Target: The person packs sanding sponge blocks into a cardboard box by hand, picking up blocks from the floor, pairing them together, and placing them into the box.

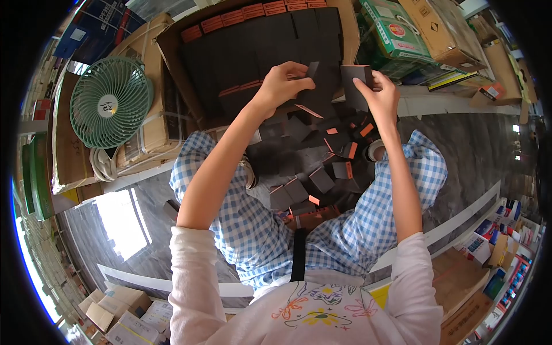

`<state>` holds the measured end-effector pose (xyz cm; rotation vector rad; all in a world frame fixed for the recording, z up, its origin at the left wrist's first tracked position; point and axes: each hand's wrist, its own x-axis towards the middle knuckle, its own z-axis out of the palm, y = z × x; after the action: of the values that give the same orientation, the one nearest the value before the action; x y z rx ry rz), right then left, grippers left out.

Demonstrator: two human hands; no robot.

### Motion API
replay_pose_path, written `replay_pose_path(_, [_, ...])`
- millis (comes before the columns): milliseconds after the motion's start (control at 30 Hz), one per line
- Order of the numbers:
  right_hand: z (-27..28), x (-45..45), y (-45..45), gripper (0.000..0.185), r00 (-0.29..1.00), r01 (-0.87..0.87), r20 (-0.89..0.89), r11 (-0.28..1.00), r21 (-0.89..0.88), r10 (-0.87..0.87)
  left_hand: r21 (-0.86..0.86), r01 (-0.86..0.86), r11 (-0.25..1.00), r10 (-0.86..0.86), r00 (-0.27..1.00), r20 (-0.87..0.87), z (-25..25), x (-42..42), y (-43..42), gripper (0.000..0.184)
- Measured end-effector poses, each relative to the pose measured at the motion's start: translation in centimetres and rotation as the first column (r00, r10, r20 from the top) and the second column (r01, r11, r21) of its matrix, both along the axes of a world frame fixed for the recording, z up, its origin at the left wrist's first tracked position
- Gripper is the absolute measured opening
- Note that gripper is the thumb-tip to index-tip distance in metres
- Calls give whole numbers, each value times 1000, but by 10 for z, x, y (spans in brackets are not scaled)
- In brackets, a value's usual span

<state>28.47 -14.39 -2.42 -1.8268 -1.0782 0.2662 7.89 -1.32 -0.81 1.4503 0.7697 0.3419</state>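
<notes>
My right hand [383,99] grips a small black box [353,91] with a brownish-orange top edge, thumb on its near face and fingers behind. To its left, my left hand [280,87] is closed in a pinch on a black box [322,81], whose outline partly merges with the dark boxes behind. Both hands are above the near edge of a large carton [351,34] packed with rows of black boxes [241,57], some showing orange ends. Between my legs, many loose black boxes [321,180] with orange parts lie in a heap on the floor.
A green fan [109,103] stands on cardboard at the left. A green box [397,31] and a brown carton [445,31] sit at the upper right. Several cartons [123,305] are at the lower left, and stocked shelving [500,241] lines the right.
</notes>
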Motion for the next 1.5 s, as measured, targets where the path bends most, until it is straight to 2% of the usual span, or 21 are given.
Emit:
replay_pose_path(67, [3, 8, 0, 23, 909, -11, -416, 1000, 17, 17, -3, -97, 995, 96, 993, -73, 9, 0, -2, 42])
replay_pose_path(100, [11, 8, -2, 22, 862, -10, -505, 996, -91, -38, -35, -122, 992, 120, 991, -66, 13, -1, -3, 44])
replay_pose_path(133, [11, 9, -2, 22, 863, -10, -504, 996, -90, -37, -33, -123, 992, 121, 991, -64, 11, -1, -2, 44])
replay_pose_path(233, [-6, 15, 0, 27, 638, -18, -754, 976, -219, -157, -206, -180, 962, 203, 974, 98, 7, 0, 4, 45])
replay_pose_path(267, [-14, 17, 1, 27, 637, -16, -754, 976, -219, -159, -206, -178, 962, 201, 975, 97, 6, 0, 4, 45])
replay_pose_path(333, [-21, 16, 2, 45, 552, -74, -824, 977, -202, -129, -288, -209, 935, 266, 947, 178, 9, 1, 3, 43])
replay_pose_path(367, [-25, 16, 1, 45, 550, -72, -825, 977, -202, -130, -288, -207, 935, 265, 948, 177, 8, 2, 2, 43])
replay_pose_path(433, [-23, 8, 0, 49, 446, -184, -894, 972, -148, -52, -383, -140, 913, 262, 921, 290, 6, 6, -1, 41])
replay_pose_path(533, [-20, -3, 2, 53, 376, -174, -926, 978, -114, -41, -353, -157, 922, 248, 941, 230, 0, 9, -5, 40])
replay_pose_path(600, [-23, -3, 2, 58, 391, -204, -920, 972, -114, -26, -334, -154, 930, 231, 951, 204, -2, 10, -5, 38])
replay_pose_path(667, [-26, -1, 1, 58, 412, -229, -911, 966, -121, -17, -170, -140, 975, 158, 983, 96, -2, 10, -6, 36])
replay_pose_path(900, [-13, -7, -3, 56, 467, -248, -884, 960, -129, 2, -171, -116, 978, 124, 992, 36, -7, 8, -4, 36])
replay_pose_path(1000, [-9, -8, -2, 54, 447, -219, -894, 971, -94, 15, -283, -122, 951, 130, 991, 11, -5, 5, -4, 35])
replay_pose_path(1067, [-19, -1, -1, 52, 221, -174, -956, 972, 157, 194, -461, -97, 882, 198, 964, 176, -12, 5, -1, 38])
replay_pose_path(1100, [-17, 0, -1, 48, 170, -175, -963, 968, 179, 208, -461, -97, 882, 198, 964, 175, -12, 5, 0, 38])
replay_pose_path(1233, [-13, -5, 4, 47, 216, -175, -936, 954, 242, 277, -556, -7, 831, 207, 932, 298, -15, 6, 1, 34])
replay_pose_path(1333, [-15, -7, 2, 43, 154, -195, -942, 943, 268, 299, -577, 14, 816, 204, 928, 312, -12, 8, -2, 30])
replay_pose_path(1367, [-34, 4, 4, 44, -256, -221, -862, 841, 494, 438, -583, 14, 812, 200, 933, 300, -10, 8, -4, 28])
replay_pose_path(1400, [-29, 1, 6, 45, -622, -145, -620, 708, 691, 478, -583, 14, 812, 198, 933, 299, -9, 7, -5, 28])
replay_pose_path(1467, [-19, -4, 0, 43, -272, -146, -903, 913, 380, 332, -539, -7, 842, 189, 940, 283, -6, 7, -7, 28])
replay_pose_path(1500, [-18, -8, 2, 45, -157, -103, -944, 946, 307, 289, -539, -6, 842, 187, 941, 282, -5, 7, -7, 28])
